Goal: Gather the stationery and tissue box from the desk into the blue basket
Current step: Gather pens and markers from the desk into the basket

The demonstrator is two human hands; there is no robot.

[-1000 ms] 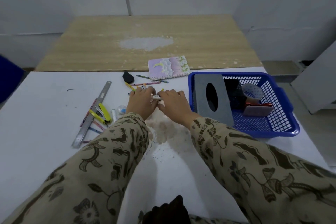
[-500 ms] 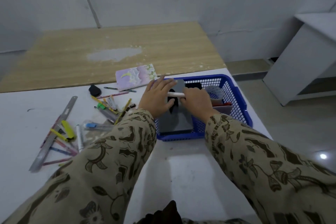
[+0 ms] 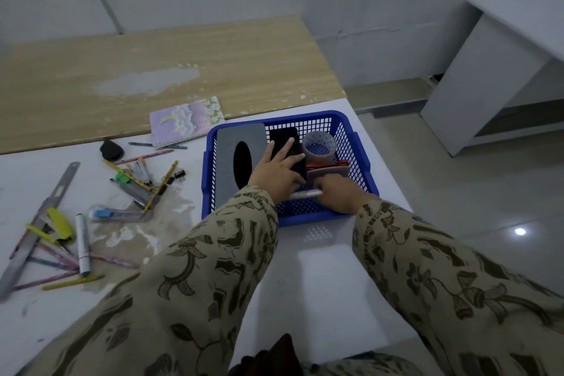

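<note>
Both hands have dropped from above the tissue box (image 3: 225, 159) into the blue basket (image 3: 308, 218), where the white pen (image 3: 305, 193) lies level, long axis left-to-right, near the front wall, right hand (image 3: 338, 194) pinching its right end, left hand (image 3: 279, 171) splayed open.

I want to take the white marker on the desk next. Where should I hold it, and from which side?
Pinch the white marker at mid-barrel from above, across its width. It lies flat, pointing away from you, and its near end rests over pink pencils, so the middle is probably the freest part.
</note>
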